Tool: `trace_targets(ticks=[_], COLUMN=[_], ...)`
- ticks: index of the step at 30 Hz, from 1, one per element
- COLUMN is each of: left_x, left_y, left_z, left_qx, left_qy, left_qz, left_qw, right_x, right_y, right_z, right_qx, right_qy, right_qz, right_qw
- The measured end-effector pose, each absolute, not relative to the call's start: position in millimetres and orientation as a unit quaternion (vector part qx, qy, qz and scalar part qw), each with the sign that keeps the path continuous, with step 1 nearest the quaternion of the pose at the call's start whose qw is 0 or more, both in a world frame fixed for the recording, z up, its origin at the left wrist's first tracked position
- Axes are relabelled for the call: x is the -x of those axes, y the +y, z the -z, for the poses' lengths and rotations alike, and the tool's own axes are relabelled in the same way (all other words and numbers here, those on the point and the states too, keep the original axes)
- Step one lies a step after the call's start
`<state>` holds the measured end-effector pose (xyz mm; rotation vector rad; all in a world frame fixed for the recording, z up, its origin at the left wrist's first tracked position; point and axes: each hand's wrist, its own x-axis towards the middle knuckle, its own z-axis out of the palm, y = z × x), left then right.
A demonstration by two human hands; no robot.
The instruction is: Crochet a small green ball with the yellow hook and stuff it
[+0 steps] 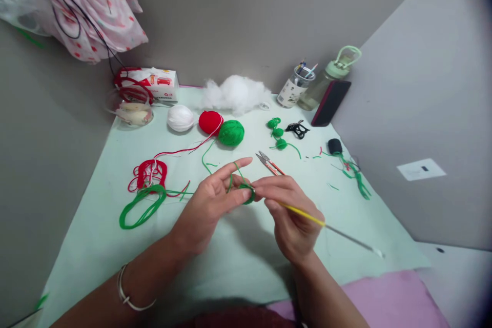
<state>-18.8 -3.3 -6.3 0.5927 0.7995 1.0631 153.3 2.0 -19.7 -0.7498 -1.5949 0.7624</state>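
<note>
Over the middle of the table, my left hand (215,200) pinches a small green crochet piece (249,196) between thumb and fingers. Its index finger points out with green yarn looped over it. My right hand (294,215) is closed around a crochet hook (303,213) with a yellow grip, whose metal shaft sticks out to the lower right. The hook's working tip meets the green piece and is mostly hidden by fingers. Just beyond the hands lie thread snips (271,165) with orange handles. A green yarn ball (231,133) sits further back, a strand running from it toward my left hand.
Red (211,122) and white (180,118) yarn balls lie behind. Red yarn (152,174) and a green yarn hank (132,221) are at left. White stuffing (238,93), a pen jar (295,87), a bottle (317,87) and a phone (331,103) line the back. Small green balls (278,132) lie right.
</note>
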Motion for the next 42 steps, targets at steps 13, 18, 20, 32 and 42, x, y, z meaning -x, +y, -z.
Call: trace_targets(ticks=[13, 18, 20, 32, 42], left_x=[14.3, 10.9, 10.2, 10.2, 16.6], left_y=[-5.5, -5.7, -4.6, -3.7, -2.0], left_z=[6.0, 9.9, 10.6, 7.3, 4.7], left_qx=[-0.302, -0.276, -0.231, -0.223, -0.261], left_qy=[0.385, 0.407, 0.386, 0.382, 0.369], left_qz=[-0.512, -0.534, -0.524, -0.529, -0.508], left_qw=[0.706, 0.688, 0.723, 0.724, 0.733], right_x=[-148.4, -145.1, -147.4, -147.1, -152.4], right_y=[9.3, 0.3, -0.5, 7.6, 16.0], right_z=[19.8, 26.5, 28.8, 26.5, 22.6], right_qx=[0.347, 0.367, 0.371, 0.375, 0.372], right_qy=[-0.615, -0.722, -0.751, -0.722, -0.574], right_qz=[-0.379, -0.179, -0.098, -0.169, -0.424], right_qw=[0.598, 0.558, 0.537, 0.556, 0.594])
